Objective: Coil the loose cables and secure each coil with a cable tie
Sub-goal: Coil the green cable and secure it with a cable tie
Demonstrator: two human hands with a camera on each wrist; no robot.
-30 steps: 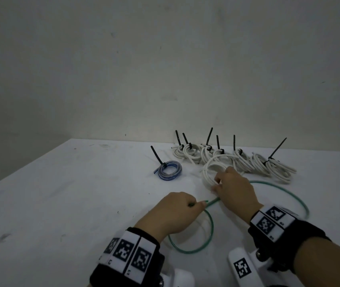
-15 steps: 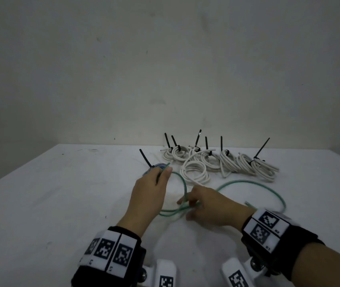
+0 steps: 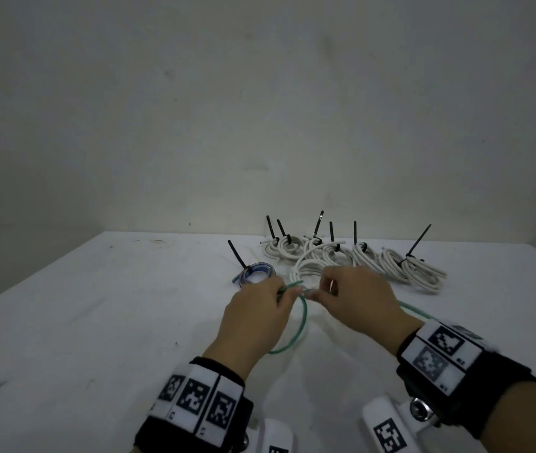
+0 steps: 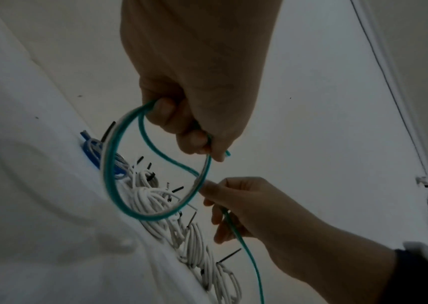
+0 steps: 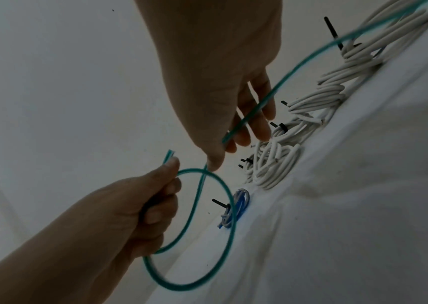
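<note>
One green cable (image 3: 302, 325), lifted above the near table (image 3: 96, 322); the left hand (image 3: 256, 317) grips its one loop near the free end; the right hand (image 3: 358, 302) pinches the trailing length; beyond lie six tied white coils (image 3: 423, 273), one untied white coil (image 3: 305, 269), and one tied blue coil (image 3: 255, 273) to their left; no legible writing.

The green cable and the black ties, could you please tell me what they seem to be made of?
Green cable: likely flexible plastic insulation, smooth and slightly glossy; it bends into a clean loop. Black ties: probably stiff nylon, matte; their tails stand straight up from the white coils.
</note>
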